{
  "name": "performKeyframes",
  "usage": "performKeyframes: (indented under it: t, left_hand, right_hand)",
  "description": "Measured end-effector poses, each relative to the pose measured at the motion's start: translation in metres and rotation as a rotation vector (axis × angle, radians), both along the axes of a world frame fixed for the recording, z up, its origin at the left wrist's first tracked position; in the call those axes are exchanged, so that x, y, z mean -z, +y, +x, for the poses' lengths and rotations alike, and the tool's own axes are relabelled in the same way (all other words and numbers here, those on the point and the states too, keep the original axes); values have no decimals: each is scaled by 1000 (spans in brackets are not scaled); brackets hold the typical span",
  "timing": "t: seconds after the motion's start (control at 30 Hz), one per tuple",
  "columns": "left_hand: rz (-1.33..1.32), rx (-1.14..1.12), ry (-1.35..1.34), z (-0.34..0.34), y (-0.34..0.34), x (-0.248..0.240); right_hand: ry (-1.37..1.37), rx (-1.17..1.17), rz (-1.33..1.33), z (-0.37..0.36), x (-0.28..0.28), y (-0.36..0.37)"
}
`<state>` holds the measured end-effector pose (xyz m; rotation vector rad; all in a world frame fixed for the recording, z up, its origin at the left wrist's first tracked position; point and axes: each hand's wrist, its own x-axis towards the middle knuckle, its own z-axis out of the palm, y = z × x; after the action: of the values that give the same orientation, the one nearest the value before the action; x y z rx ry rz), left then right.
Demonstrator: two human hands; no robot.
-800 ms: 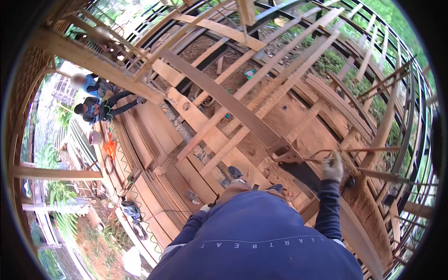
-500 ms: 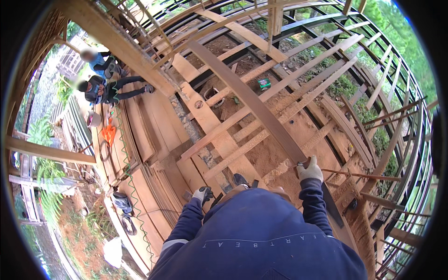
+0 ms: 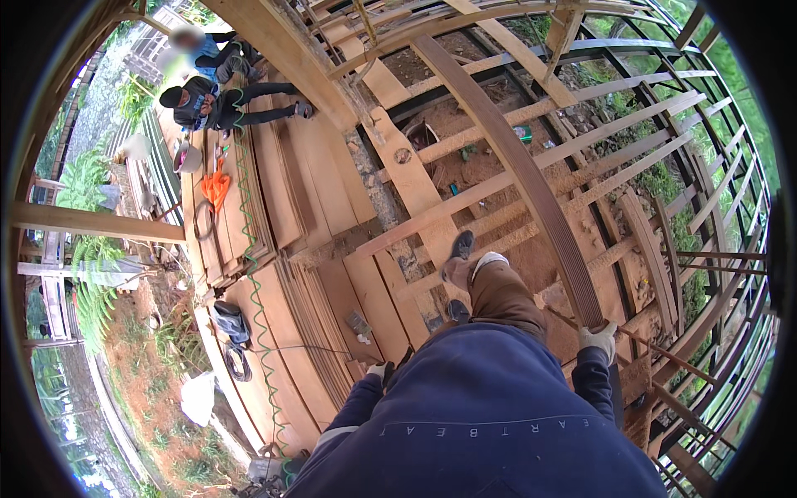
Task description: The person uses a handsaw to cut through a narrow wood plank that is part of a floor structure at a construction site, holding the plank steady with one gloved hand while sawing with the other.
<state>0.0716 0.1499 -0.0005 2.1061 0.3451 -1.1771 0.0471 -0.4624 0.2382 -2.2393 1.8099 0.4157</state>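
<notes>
The navy long-sleeved top (image 3: 498,390) bears a thin line of pale lettering (image 3: 473,432); a white band (image 3: 334,433) crosses the left sleeve (image 3: 359,403). Brown trousers (image 3: 508,300), dark shoes (image 3: 463,244). The right hand (image 3: 598,339) is gloved in off-white.

Finely grooved and matt along the long reddish-brown wooden plank (image 3: 523,168), against dull fabric in the pale cloth right-hand glove (image 3: 599,339). Matt and soft-looking on the broad navy cloth jacket (image 3: 490,390); rough and dusty on the narrow pale wooden board (image 3: 418,193) with 1 knot-like mark; smooth and dull across the wide tan wooden boards (image 3: 328,174); plastic-looking in the coiled green hose (image 3: 251,261).
</notes>
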Motion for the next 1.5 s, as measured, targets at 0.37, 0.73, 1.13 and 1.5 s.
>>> performKeyframes:
  t: [0.37,0.73,1.13,1.5]
  left_hand:
    - [68,621,-291,254,1,70]
    - [-241,339,-561,662,-186,-110]
    - [-610,1687,-894,663,-563,-207]
    - [-218,1905,-834,664,-579,-178]
  right_hand:
    - [44,352,72,39,10,-18]
    - [29,881,-320,56,23,8]
    - [-865,773,-1083,191,-127,232]
    - [-1976,985,-419,476,-95,290]
